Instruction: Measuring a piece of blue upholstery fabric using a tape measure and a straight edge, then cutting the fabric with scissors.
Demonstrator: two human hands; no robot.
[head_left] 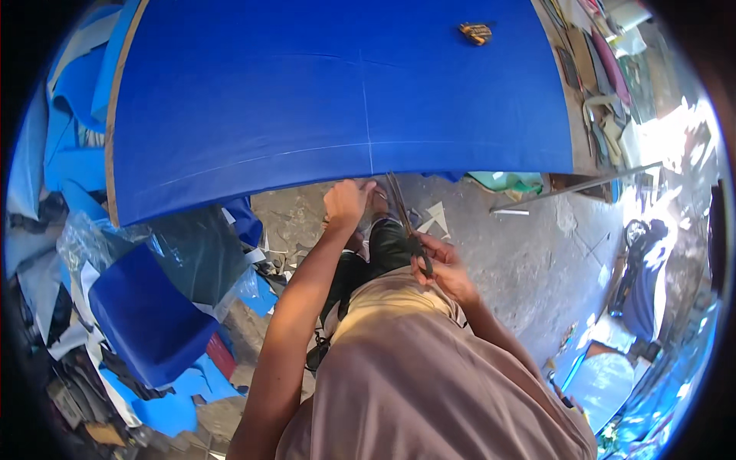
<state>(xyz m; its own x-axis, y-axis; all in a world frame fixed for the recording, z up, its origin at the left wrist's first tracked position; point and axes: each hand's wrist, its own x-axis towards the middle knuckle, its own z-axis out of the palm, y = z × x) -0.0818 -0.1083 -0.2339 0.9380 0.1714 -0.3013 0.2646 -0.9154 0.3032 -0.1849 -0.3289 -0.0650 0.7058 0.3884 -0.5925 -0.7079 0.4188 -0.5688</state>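
A wide blue sheet (253,100) covers the table in front of me, marked with a long pale line along its near side and a shorter line crossing it. At the sheet's near edge, my left hand (346,201) is closed, with its fingers on the hanging border. My right hand (446,270), slightly blurred, grips a pair of long scissors (401,208) by the dark handles. Their blades point away from me, and the tips reach the sheet's edge just right of the crossing line. How far the blades are apart is hard to see.
A small yellow-brown object (477,33) lies on the sheet's far right. Tools (602,126) line the table's right border. Blue offcuts and a folded blue piece (153,314) are heaped at left. Pale scraps (437,217) litter the floor; a metal bar (575,188) juts out at right.
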